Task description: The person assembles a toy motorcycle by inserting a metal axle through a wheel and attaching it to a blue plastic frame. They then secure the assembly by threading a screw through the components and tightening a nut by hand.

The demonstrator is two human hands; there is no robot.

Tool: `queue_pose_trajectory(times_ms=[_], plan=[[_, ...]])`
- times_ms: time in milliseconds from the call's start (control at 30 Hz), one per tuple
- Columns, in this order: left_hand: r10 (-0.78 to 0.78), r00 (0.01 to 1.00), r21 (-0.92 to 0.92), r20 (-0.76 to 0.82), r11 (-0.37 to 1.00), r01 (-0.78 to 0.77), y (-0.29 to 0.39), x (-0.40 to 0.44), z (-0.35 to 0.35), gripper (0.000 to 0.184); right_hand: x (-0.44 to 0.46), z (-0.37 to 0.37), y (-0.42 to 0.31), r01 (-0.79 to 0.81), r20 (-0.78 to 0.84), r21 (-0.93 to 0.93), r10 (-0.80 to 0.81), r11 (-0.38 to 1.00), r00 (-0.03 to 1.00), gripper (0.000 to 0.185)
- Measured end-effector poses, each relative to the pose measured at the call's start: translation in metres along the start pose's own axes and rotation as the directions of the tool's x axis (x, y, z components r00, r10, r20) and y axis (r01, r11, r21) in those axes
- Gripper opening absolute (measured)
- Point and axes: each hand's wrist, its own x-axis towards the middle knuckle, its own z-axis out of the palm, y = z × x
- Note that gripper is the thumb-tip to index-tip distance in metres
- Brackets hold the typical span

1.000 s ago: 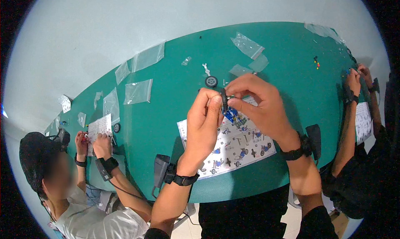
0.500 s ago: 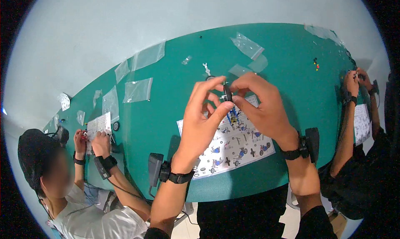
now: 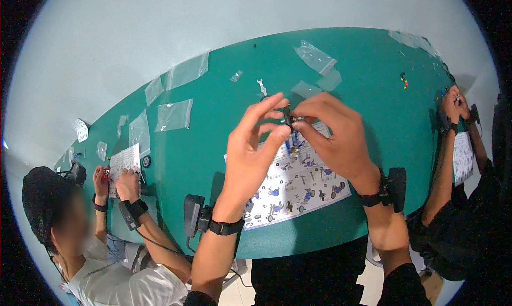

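My left hand (image 3: 258, 141) holds a black wheel (image 3: 288, 115) seen edge-on, its thumb and fingertips at the wheel's left side. On the wheel's right, my right hand (image 3: 333, 135) pinches the small axle part of the blue model (image 3: 293, 144), which hangs just below the fingers. Beneath both hands lies a printed instruction sheet (image 3: 298, 191) with pictures of blue vehicles. A light grey wrench (image 3: 261, 86) lies beyond my left fingertips, and a second wheel behind them is mostly hidden.
Clear plastic bags (image 3: 175, 115) lie on the green table (image 3: 224, 77). A person at the left holds red parts beside a sheet (image 3: 125, 159) and a wheel (image 3: 146, 161). Another person's hands (image 3: 453, 106) are at the right, near small coloured pieces (image 3: 405, 82).
My left fingers have spread from their tighter grip and shifted slightly left. The wheel has tilted and turned between my hands, and the blue model has swung below it.
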Motion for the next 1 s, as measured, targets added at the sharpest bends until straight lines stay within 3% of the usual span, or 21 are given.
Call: queue_pose_trajectory(times_ms=[133,333,433,533,667,767,867,1000], plan=[[-0.061,0.997,0.001,0.042,0.998,0.061,0.0,-0.001,-0.006,0.049,0.0,0.0,0.0,-0.024,-0.015,0.022,0.025,0.999,1.0,0.016],[0.083,0.996,0.154,-0.008,0.985,-0.081,-0.005,-0.003,0.0,0.05,-0.001,-0.001,0.002,-0.018,-0.013,0.019,0.018,1.0,1.0,0.022],[0.183,0.98,0.262,-0.074,0.952,-0.158,-0.005,-0.005,0.007,0.05,-0.004,0.004,-0.004,-0.163,-0.008,0.092,0.164,0.982,0.986,0.025],[0.181,0.962,0.209,-0.202,0.968,-0.139,-0.009,-0.005,0.011,0.048,-0.005,0.017,-0.007,-0.106,-0.085,0.099,0.114,0.989,0.99,0.026],[0.092,0.963,-0.006,-0.254,0.995,-0.097,-0.006,-0.003,0.007,0.032,-0.003,0.018,-0.022,-0.143,-0.052,0.053,0.146,0.988,0.988,0.03],[0.007,0.963,-0.033,-0.27,0.999,-0.017,-0.008,-0.006,0.005,0.024,-0.008,0.021,-0.014,-0.1,-0.067,-0.004,0.1,0.995,0.993,0.033],[0.045,0.959,0.062,-0.28,0.998,-0.028,-0.007,-0.008,0.01,0.013,-0.01,0.025,-0.015,-0.079,-0.104,-0.019,0.076,0.997,0.992,0.034],[0.152,0.958,0.262,-0.241,0.961,-0.087,-0.018,-0.006,0.011,0.011,-0.01,0.027,-0.013,-0.08,-0.129,-0.034,0.075,0.996,0.989,0.034]])
